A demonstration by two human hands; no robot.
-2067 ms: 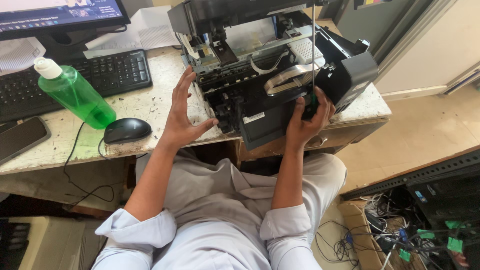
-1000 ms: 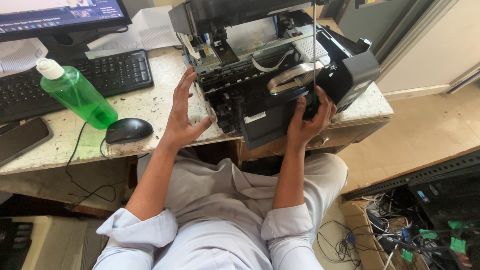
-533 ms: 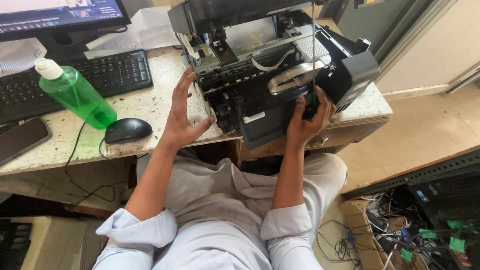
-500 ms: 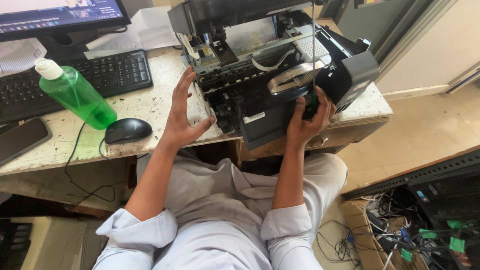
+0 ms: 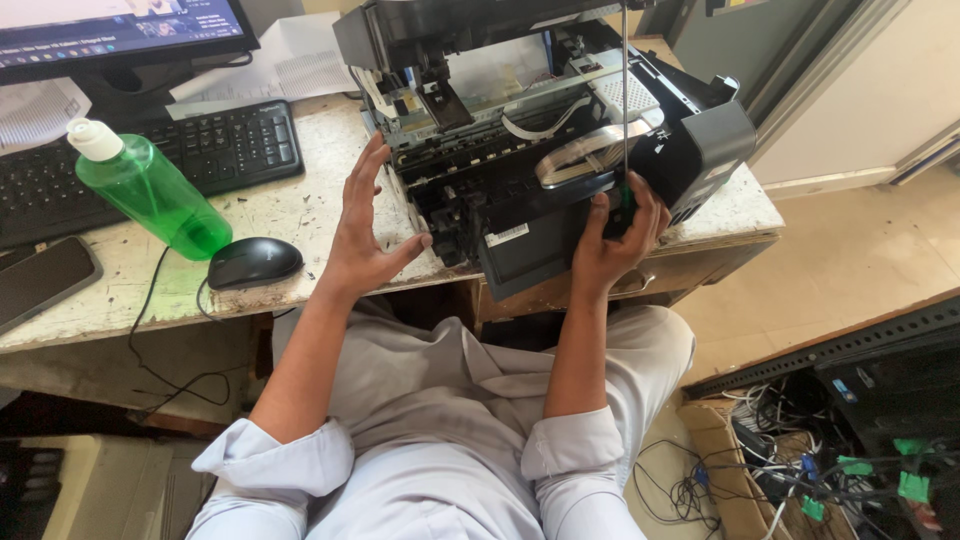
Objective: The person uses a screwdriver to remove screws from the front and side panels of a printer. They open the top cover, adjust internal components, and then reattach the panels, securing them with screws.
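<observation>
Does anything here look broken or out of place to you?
Yes. The printer sits askew at the desk edge with its cover off and its insides and ribbon cables bare. The right hand holds a screwdriver upright in it; the left hand is open beside it.

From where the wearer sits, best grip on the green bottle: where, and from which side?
Take the green bottle by its wide body, below the white cap, coming in from the right with the open left hand. It leans, cap toward the keyboard, so the neck is narrow and far. The mouse sits close by its base; stay above it.
</observation>
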